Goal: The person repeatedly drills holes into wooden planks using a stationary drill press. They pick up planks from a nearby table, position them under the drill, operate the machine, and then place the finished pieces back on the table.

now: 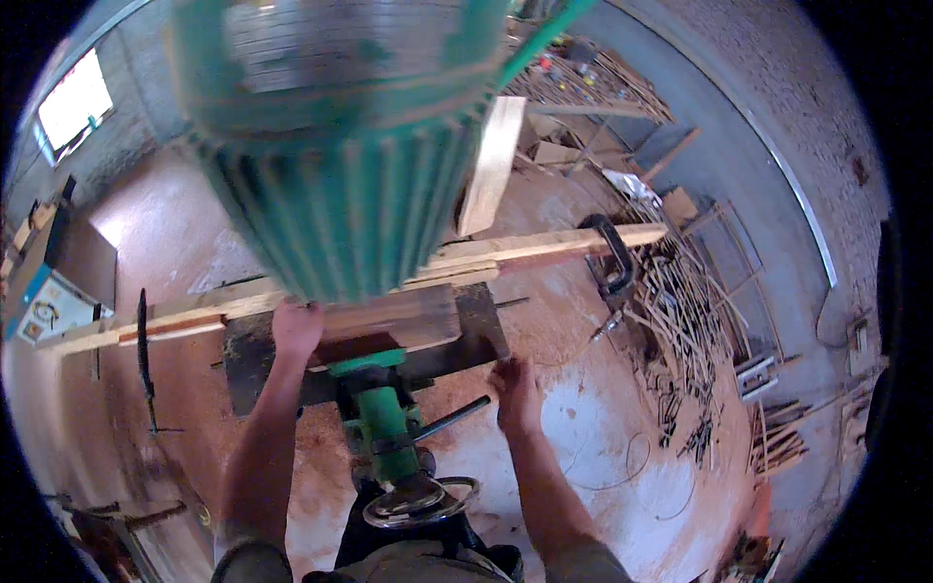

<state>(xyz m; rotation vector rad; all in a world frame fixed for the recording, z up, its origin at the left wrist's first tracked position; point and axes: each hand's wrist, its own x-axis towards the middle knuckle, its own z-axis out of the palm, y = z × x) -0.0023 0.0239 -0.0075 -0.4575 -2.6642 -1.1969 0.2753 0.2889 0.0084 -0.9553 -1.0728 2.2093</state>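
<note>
A large green machine with a ribbed motor housing point(330, 204) fills the upper middle and hides part of the work beneath it. Below it, a brown wooden board point(408, 321) lies on a dark machine table point(483, 325). My left hand point(296, 330) is at the board's left end with its fingers curled against it, partly blurred. At the table's right corner my right hand point(517, 389) is closed, and what its fingers grip is hidden. The green machine column point(384, 418) stands between my forearms, with a dark lever point(455, 416) and a metal handwheel point(423, 500).
Long timber strips point(554, 245) run behind the table, with a black clamp point(612, 257) on the right and a clamp bar point(146, 350) on the left. A pile of thin sticks point(680, 321) lies at right. A cable point(632, 471) trails over the dusty floor.
</note>
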